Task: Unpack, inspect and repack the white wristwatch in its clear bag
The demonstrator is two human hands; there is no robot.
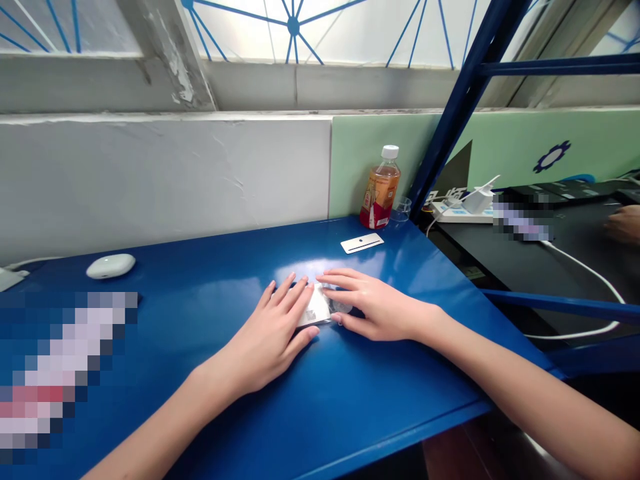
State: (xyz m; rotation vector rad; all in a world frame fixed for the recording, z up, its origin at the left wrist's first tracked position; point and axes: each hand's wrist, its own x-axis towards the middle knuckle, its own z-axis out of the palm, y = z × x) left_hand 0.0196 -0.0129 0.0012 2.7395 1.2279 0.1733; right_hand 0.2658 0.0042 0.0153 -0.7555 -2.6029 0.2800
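1. Desk [175,287]: beneath the packet [319,310].
2. Left hand [273,330]: fingers slightly spread, lying over packet's left part; grip unclear.
3. Right hand [377,303]: half-open, at packet's right end; grip unclear.
4. Bottle [381,193]: behind packet, rightward.

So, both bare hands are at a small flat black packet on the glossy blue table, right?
Not quite: the small flat packet is white, as the head view shows. The left hand and right hand are at it on the glossy blue table.
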